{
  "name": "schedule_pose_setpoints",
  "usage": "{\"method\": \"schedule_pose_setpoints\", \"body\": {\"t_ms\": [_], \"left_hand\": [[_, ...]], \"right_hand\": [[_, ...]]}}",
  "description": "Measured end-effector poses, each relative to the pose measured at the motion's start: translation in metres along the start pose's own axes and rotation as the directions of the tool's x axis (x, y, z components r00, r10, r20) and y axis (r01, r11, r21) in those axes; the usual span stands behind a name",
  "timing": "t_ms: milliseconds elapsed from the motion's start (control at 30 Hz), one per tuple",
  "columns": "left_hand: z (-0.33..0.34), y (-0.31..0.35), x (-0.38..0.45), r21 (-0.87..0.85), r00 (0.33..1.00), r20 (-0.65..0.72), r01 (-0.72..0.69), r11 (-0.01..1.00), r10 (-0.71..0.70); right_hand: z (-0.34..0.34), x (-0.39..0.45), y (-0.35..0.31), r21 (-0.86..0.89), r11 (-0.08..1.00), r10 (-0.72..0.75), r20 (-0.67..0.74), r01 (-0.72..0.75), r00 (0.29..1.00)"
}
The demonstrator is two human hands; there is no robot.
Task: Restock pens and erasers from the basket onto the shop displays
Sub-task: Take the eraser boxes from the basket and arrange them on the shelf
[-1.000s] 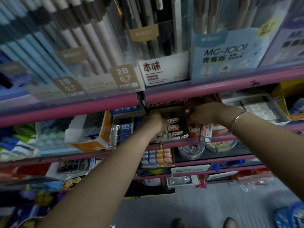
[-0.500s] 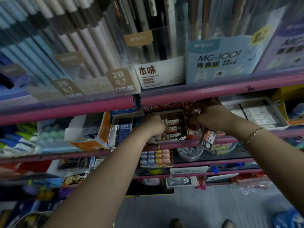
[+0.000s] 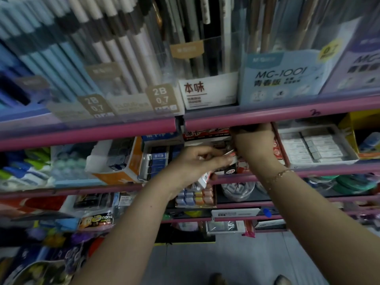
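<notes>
Both hands at the eraser display box on the pink-edged shelf.
Left hand (image 3: 191, 163) curls around a white-and-red eraser (image 3: 205, 177) below the palm, fingertips pinching another small piece, apparently an eraser; right hand (image 3: 254, 144) reaches into the red eraser box (image 3: 207, 133), fingers hidden, grip cannot be judged; bracelet (image 3: 280, 174) on that wrist.

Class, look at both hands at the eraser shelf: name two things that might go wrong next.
1. The left hand grips several erasers loosely; one hangs below the palm and may drop.
2. The right hand reaches under the pink shelf rail into a crowded eraser box, so it could knock packs off.
</notes>
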State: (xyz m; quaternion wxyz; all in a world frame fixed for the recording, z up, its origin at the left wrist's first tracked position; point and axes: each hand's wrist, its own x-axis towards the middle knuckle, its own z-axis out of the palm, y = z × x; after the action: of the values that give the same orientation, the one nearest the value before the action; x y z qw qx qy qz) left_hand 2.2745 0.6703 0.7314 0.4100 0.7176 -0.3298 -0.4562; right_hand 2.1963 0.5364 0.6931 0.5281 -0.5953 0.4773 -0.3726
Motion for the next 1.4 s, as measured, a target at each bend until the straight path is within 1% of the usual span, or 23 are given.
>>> {"method": "schedule_pose_setpoints", "body": {"t_ms": [67, 133, 200, 267, 333, 367, 400, 433, 500, 533, 600, 667, 733, 800, 867, 933, 1000, 1033, 1100, 1167, 1233, 1333, 1400], "left_hand": [[-0.003, -0.007, -0.002, -0.032, 0.998, -0.067, -0.01, 0.999, 0.007], [-0.015, -0.015, -0.007, -0.085, 0.998, -0.065, 0.013, 0.996, -0.019], [-0.032, -0.02, -0.012, -0.122, 0.995, -0.071, 0.054, 0.991, -0.063], [-0.048, -0.023, -0.015, -0.167, 0.988, -0.114, 0.084, 0.982, -0.103], [-0.058, -0.026, -0.014, -0.218, 0.974, -0.18, 0.099, 0.971, -0.14], [-0.06, -0.027, -0.012, -0.281, 0.964, -0.204, 0.109, 0.953, -0.17], [-0.059, -0.028, -0.011, -0.358, 0.955, -0.213, 0.119, 0.926, -0.205], [-0.055, -0.029, -0.009, -0.426, 0.952, -0.201, 0.129, 0.896, -0.232], [-0.041, -0.032, -0.006, -0.454, 0.96, -0.144, 0.152, 0.878, -0.24], [-0.035, -0.035, -0.004, -0.401, 0.965, -0.125, 0.165, 0.901, -0.232], [-0.025, -0.04, -0.002, -0.217, 0.976, -0.123, 0.152, 0.964, -0.181], [-0.023, -0.041, -0.001, -0.051, 0.984, -0.106, 0.136, 0.989, -0.141], [-0.027, -0.04, 0.001, 0.057, 0.989, -0.088, 0.126, 0.99, -0.121], [-0.036, -0.04, 0.005, 0.121, 0.992, -0.104, 0.078, 0.99, -0.065], [-0.047, -0.038, 0.011, 0.179, 0.989, -0.141, -0.019, 0.984, 0.045], [-0.056, -0.034, 0.018, 0.204, 0.984, -0.105, -0.118, 0.972, 0.142], [-0.06, -0.03, 0.024, 0.276, 0.987, -0.053, -0.131, 0.952, 0.151], [-0.062, -0.028, 0.027, 0.334, 0.991, -0.061, -0.095, 0.938, 0.122], [-0.063, -0.025, 0.035, 0.445, 0.994, -0.09, -0.011, 0.895, 0.057], [-0.061, -0.019, 0.042, 0.547, 0.997, -0.066, 0.015, 0.837, 0.026], [-0.055, -0.013, 0.048, 0.662, 1.0, -0.022, 0.011, 0.75, 0.005], [-0.044, -0.007, 0.056, 0.792, 0.999, -0.004, 0.03, 0.61, -0.043], [-0.041, -0.001, 0.059, 0.836, 0.995, -0.005, 0.057, 0.546, -0.097]], "right_hand": [[0.008, -0.003, 0.002, 0.088, 0.992, 0.087, 0.009, -0.087, 0.996], [0.008, -0.004, -0.001, 0.16, 0.98, 0.12, -0.005, -0.118, 0.993], [-0.002, -0.004, -0.008, 0.102, 0.991, 0.08, 0.017, -0.082, 0.997], [-0.013, -0.01, -0.018, -0.055, 0.998, 0.024, 0.194, -0.014, 0.981], [-0.02, -0.023, -0.027, -0.245, 0.968, 0.06, 0.435, 0.054, 0.899], [-0.02, -0.032, -0.03, -0.279, 0.958, 0.097, 0.516, 0.06, 0.851], [-0.018, -0.039, -0.029, -0.249, 0.968, 0.124, 0.559, 0.023, 0.82], [-0.015, -0.047, -0.029, -0.173, 0.983, 0.151, 0.572, -0.062, 0.806], [-0.006, -0.056, -0.027, -0.035, 0.976, 0.199, 0.544, -0.215, 0.815], [-0.002, -0.058, -0.024, -0.008, 0.971, 0.208, 0.523, -0.24, 0.826], [0.0, -0.059, -0.022, 0.017, 0.964, 0.221, 0.5, -0.265, 0.837], [-0.001, -0.057, -0.022, -0.007, 0.965, 0.229, 0.519, -0.264, 0.823], [-0.001, -0.052, -0.024, -0.087, 0.972, 0.23, 0.548, -0.219, 0.804], [-0.002, -0.042, -0.026, -0.214, 0.968, 0.225, 0.5, -0.132, 0.837], [-0.003, -0.03, -0.031, -0.343, 0.938, 0.214, 0.456, -0.051, 0.864], [-0.003, -0.021, -0.038, -0.42, 0.907, 0.236, 0.528, 0.01, 0.816], [-0.001, -0.017, -0.044, -0.489, 0.869, 0.277, 0.608, 0.076, 0.744], [0.002, -0.015, -0.045, -0.517, 0.851, 0.296, 0.623, 0.097, 0.724], [0.007, -0.012, -0.043, -0.559, 0.821, 0.323, 0.62, 0.114, 0.715], [0.012, -0.011, -0.041, -0.611, 0.775, 0.34, 0.619, 0.162, 0.708], [0.016, -0.011, -0.041, -0.648, 0.728, 0.354, 0.636, 0.225, 0.685], [0.017, -0.006, -0.038, -0.622, 0.729, 0.288, 0.657, 0.286, 0.697], [0.015, -0.003, -0.037, -0.605, 0.745, 0.259, 0.65, 0.281, 0.714]]}}
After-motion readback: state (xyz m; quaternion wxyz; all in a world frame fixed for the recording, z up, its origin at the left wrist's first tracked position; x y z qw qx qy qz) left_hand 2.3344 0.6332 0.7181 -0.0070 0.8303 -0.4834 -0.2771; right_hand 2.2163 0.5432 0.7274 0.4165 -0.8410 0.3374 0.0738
